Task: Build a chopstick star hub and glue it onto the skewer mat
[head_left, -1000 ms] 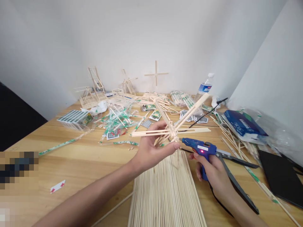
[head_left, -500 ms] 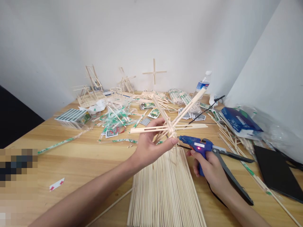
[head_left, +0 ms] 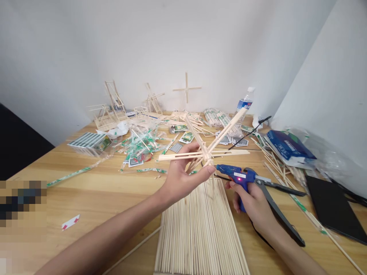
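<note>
Recording the work in hand: the stick assembly (head_left: 207,153) is held in the air above the table, with several bamboo sticks already joined at a central hub and radiating outward, some crossing at angles. The left hand (head_left: 183,179) grips it at the hub between thumb and fingers, and the assembly is not resting on anything. The right hand (head_left: 255,204) is clamped around the handle of a blue hot glue gun (head_left: 236,175), its red lamp lit and its nozzle pointing toward the hub, just apart from it. Three items appear complete or near complete against the wall: a stick frame (head_left: 111,109), a second stick structure (head_left: 153,101) and an upright stick cross (head_left: 187,88). Left unused is a flat layer of loose sticks (head_left: 197,233) directly below the hands. As to containers, a clear pack (head_left: 88,142) holds rows of grey-green packets, and a plastic water bottle (head_left: 245,103) stands at the back, its contents not clearly readable. A blue package (head_left: 288,148) lies at right, contents not visible, beside clear plastic wrap (head_left: 329,162).
</note>
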Demonstrator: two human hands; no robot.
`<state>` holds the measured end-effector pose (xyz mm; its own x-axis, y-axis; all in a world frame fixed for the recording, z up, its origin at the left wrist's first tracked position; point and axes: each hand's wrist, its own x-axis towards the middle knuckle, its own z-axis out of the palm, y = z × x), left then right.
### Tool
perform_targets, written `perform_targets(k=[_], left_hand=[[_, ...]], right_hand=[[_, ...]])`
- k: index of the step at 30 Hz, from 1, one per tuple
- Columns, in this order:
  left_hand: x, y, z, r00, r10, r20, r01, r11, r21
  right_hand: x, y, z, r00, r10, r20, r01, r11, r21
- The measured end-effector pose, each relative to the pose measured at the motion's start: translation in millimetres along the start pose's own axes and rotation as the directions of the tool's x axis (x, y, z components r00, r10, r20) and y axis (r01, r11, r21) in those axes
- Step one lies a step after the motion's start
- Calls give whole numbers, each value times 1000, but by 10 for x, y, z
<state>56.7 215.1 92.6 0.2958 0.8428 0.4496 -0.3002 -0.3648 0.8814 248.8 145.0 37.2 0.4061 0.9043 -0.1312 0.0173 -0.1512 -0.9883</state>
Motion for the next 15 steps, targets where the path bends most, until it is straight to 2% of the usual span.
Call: perform_targets(k=[15], left_hand=[[17, -22, 2, 1000, 16, 0, -16, 998, -62]], right_hand=[[-3, 0, -4, 1000, 5, -13, -6, 1000, -27]])
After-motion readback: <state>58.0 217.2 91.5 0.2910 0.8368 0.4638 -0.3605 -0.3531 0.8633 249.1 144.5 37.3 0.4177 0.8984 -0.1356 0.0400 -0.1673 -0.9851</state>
